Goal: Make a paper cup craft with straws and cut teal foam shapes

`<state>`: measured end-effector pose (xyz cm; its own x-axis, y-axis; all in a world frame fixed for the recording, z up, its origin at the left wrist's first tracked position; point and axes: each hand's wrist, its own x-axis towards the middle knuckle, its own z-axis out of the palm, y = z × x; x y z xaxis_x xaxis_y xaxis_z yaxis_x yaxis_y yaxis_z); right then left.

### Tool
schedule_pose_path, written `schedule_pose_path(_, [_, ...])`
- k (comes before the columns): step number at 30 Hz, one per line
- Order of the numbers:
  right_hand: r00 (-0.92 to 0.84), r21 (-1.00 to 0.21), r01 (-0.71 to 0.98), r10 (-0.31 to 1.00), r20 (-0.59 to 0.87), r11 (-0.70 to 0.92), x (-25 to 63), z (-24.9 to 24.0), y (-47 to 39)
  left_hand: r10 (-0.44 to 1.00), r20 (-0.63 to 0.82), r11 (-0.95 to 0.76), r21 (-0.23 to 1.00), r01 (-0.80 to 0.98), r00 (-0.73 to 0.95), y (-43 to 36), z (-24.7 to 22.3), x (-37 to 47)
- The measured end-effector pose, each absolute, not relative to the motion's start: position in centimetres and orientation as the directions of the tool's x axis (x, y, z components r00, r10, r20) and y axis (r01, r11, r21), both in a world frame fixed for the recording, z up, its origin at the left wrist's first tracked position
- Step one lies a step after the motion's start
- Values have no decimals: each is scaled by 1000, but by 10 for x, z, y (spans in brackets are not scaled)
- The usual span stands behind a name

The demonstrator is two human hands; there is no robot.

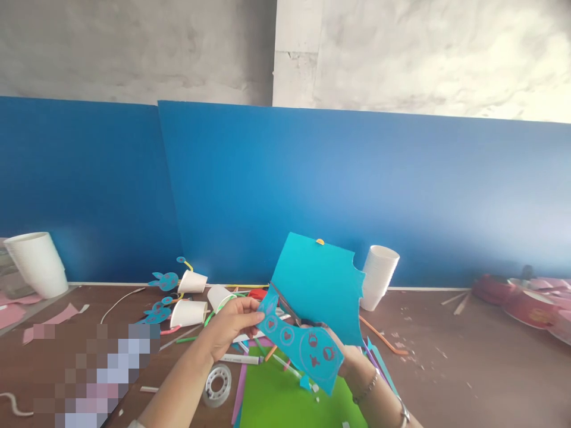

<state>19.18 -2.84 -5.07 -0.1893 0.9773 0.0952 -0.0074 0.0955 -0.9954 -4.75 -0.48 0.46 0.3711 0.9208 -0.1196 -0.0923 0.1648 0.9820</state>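
Observation:
My left hand (236, 324) pinches the left end of a blue paper strip (288, 337) between thumb and fingers. Drawn on the strip are a round face and small circles with hearts. Mostly behind it is my right hand (350, 358), closed on a pair of scissors (285, 303) whose dark blades point up and left. Those blades lie between the strip and a larger blue paper sheet (319, 282) with a notched right edge. Whether strip and sheet are still joined at the left, I cannot tell. Below the hands lies a green sheet (276, 395).
Paper cups with blue paper animal heads (166, 280) lie at the left back. Stacked white cups (380, 276) stand behind on the right, more cups (38, 264) far left. A tape roll (217, 385), a marker (241, 359) and an orange straw (383, 337) lie around. A blue partition (312, 178) rises behind.

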Motion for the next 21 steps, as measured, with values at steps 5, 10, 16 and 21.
schedule_pose_path(5, [-450, -966, -231, 893, 1, -116, 186, -28, -27, 917, -119, 148, 988, -48, 380, -6, 8, -51])
schedule_pose_path(10, [-495, -944, -243, 865, -78, -224, 198, -40, -18, 907, -110, 127, 992, -16, 406, -7, 9, -52])
schedule_pose_path(16, [-429, -819, -447, 890, -156, -359, 181, -51, -23, 941, -28, 56, 996, -73, 337, -6, 5, -46])
schedule_pose_path(21, [-575, -678, -521, 800, -172, -519, 162, -51, -29, 970, -26, 61, 988, -139, 242, -4, 0, -42])
